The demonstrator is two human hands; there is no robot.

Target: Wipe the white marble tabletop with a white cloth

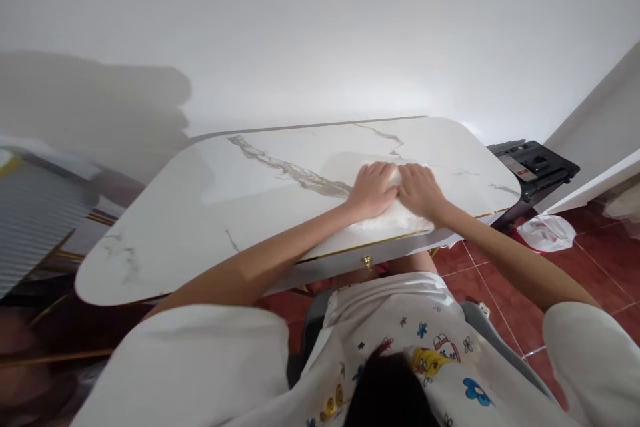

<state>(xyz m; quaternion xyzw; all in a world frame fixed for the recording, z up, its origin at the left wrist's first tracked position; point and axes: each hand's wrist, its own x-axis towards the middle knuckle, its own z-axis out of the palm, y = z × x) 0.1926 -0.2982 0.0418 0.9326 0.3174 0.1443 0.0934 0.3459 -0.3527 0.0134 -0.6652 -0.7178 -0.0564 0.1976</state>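
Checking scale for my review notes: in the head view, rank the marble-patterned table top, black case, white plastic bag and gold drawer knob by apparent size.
1. Table top
2. Black case
3. Plastic bag
4. Drawer knob

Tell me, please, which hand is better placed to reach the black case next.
Probably the right hand. Both hands rest on the white cloth, but the right is nearer the end of the table where the black case is; the left hand would likely have to cross it.
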